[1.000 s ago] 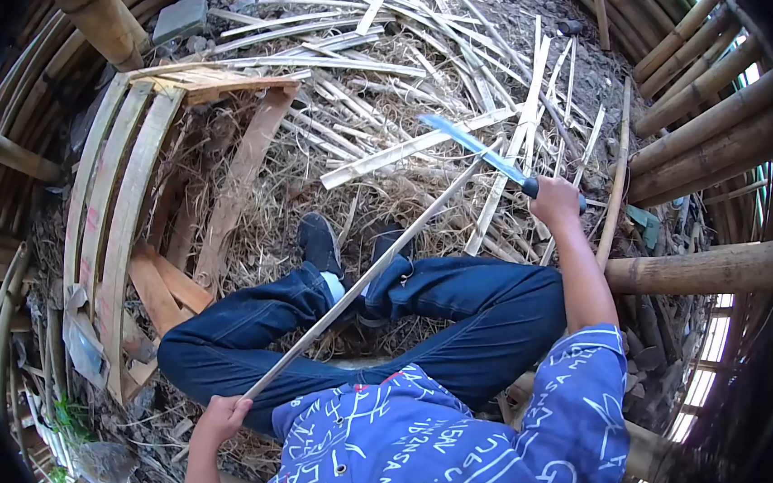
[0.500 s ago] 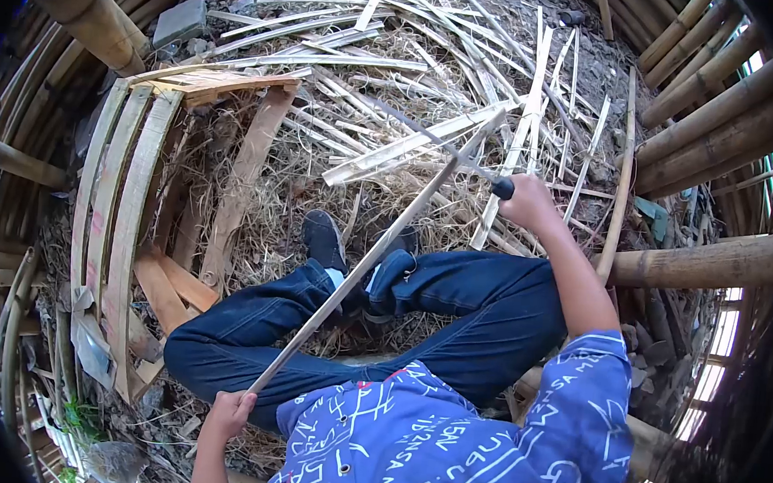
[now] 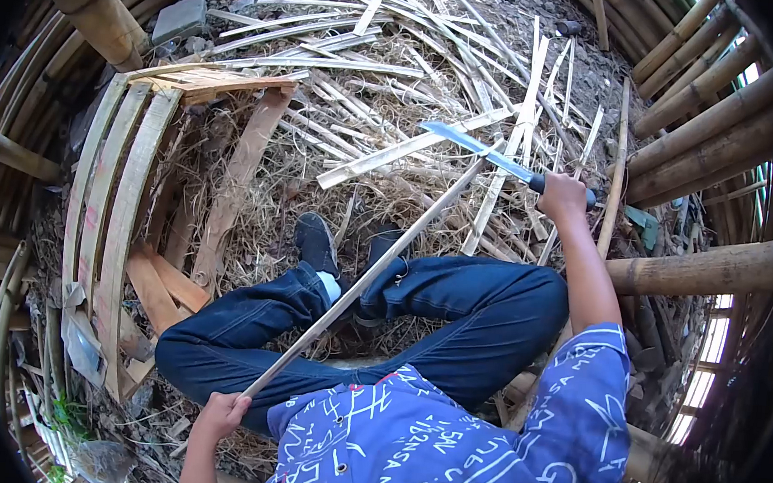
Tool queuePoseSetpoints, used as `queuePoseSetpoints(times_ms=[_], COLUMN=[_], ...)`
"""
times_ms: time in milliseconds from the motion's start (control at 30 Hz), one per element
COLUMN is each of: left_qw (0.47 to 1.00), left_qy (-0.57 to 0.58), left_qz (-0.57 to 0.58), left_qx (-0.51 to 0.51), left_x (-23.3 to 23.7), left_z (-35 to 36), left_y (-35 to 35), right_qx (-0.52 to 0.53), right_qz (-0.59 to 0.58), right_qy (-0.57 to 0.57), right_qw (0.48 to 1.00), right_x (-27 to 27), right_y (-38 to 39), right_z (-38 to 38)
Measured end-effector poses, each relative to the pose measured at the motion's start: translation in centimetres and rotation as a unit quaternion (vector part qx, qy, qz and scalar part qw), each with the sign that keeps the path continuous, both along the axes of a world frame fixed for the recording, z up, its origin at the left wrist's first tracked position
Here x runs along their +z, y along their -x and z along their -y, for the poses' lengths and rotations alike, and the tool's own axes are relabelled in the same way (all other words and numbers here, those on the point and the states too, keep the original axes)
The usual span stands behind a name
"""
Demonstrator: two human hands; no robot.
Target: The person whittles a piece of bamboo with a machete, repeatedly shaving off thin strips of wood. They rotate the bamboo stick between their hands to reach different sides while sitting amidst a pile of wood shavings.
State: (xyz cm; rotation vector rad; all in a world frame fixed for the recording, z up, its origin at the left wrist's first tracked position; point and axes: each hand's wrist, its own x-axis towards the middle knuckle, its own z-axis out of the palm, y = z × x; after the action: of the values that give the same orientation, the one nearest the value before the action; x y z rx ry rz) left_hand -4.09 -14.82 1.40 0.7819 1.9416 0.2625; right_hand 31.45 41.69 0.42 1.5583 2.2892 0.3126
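My left hand [image 3: 222, 412] grips the near end of a long thin bamboo strip [image 3: 375, 268]. The strip runs up and to the right over my crossed legs in blue jeans [image 3: 454, 306]. My right hand [image 3: 562, 197] holds a long knife [image 3: 484, 151] by its dark handle. The blade points left and lies just above the strip's far end, near its tip. My dark shoes [image 3: 318, 242] rest on the straw.
Split bamboo strips [image 3: 400, 70] and shavings litter the ground ahead. Curved wide bamboo slats [image 3: 121, 212] form a frame at left. Thick bamboo poles [image 3: 714, 122] stack at right and a pole [image 3: 96, 10] at top left. A grey stone [image 3: 181, 18] lies far left.
The knife went down along the strip toward its far end half a second ago, and is now drawn back up and right, blade again raised above the strip's tip. My left hand stayed put.
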Motion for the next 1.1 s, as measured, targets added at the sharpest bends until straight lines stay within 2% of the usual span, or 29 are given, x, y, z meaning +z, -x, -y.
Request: queuePoseSetpoints(times_ms=[67,200,267,367,433,500,533,600,633,700,767,800,833,867,900,967,1033,1100], left_qw=[0.995,0.996,0.993,0.999,0.997,0.995,0.995,0.994,0.992,0.99,0.992,0.992,0.994,0.996,0.995,0.991,0.99,0.987], left_qy=[-0.084,-0.059,-0.096,-0.043,-0.066,-0.086,-0.088,-0.091,-0.106,-0.124,-0.1,-0.097,-0.089,-0.078,-0.08,-0.101,-0.113,-0.137], left_qz=[-0.056,-0.058,-0.06,-0.025,-0.037,-0.05,-0.052,-0.053,-0.057,-0.062,-0.072,-0.069,-0.057,-0.045,-0.044,-0.074,-0.042,-0.08], left_qx=[0.017,0.034,-0.016,0.014,0.017,0.029,0.012,-0.009,-0.026,-0.038,-0.033,-0.031,-0.002,0.024,0.03,0.043,0.07,0.014], left_x=[1.3,0.6,-0.8,0.2,0.2,0.0,-0.4,-1.5,-2.1,-2.6,-1.7,-0.6,0.9,1.8,1.5,-0.1,-2.4,-3.3], left_z=[-0.6,-0.5,1.0,-0.4,-0.6,-0.1,0.2,1.2,1.9,2.2,2.2,1.1,-0.9,-1.7,-1.1,0.5,2.2,2.9], left_y=[-0.7,-0.6,-0.2,0.0,-0.2,-0.6,-0.4,0.0,0.1,0.1,-0.2,-0.5,-0.9,-1.0,-1.2,-0.4,0.1,0.3], right_qx=[0.001,-0.023,-0.008,0.018,0.018,0.037,0.038,0.173,0.205,0.228,0.119,0.052,-0.072,-0.127,-0.14,-0.153,-0.146,-0.135], right_qz=[-0.026,-0.071,-0.095,-0.061,-0.061,-0.072,-0.073,-0.053,-0.068,-0.024,0.022,-0.013,-0.003,-0.004,-0.032,-0.033,-0.062,-0.092], right_qy=[-0.005,-0.017,0.001,-0.02,-0.009,0.094,0.095,0.117,0.125,0.129,0.064,0.067,0.002,-0.035,-0.08,-0.092,-0.105,-0.083], right_qw=[1.0,0.997,0.995,0.998,0.998,0.992,0.992,0.977,0.968,0.965,0.991,0.996,0.997,0.991,0.986,0.983,0.982,0.983], right_x=[-0.1,0.1,1.4,0.0,0.9,0.8,0.6,0.1,-0.1,0.0,-0.8,-0.8,0.7,2.4,2.3,2.9,4.2,4.0], right_y=[0.6,0.7,1.6,2.0,3.3,4.6,5.3,6.5,6.9,7.0,4.2,1.5,0.0,-0.9,-3.2,-5.0,-5.2,-4.1], right_z=[0.5,1.0,1.7,1.9,3.5,5.2,6.0,7.4,8.0,7.5,2.8,-0.7,-2.5,-3.2,-4.3,-4.5,-3.2,-1.8])
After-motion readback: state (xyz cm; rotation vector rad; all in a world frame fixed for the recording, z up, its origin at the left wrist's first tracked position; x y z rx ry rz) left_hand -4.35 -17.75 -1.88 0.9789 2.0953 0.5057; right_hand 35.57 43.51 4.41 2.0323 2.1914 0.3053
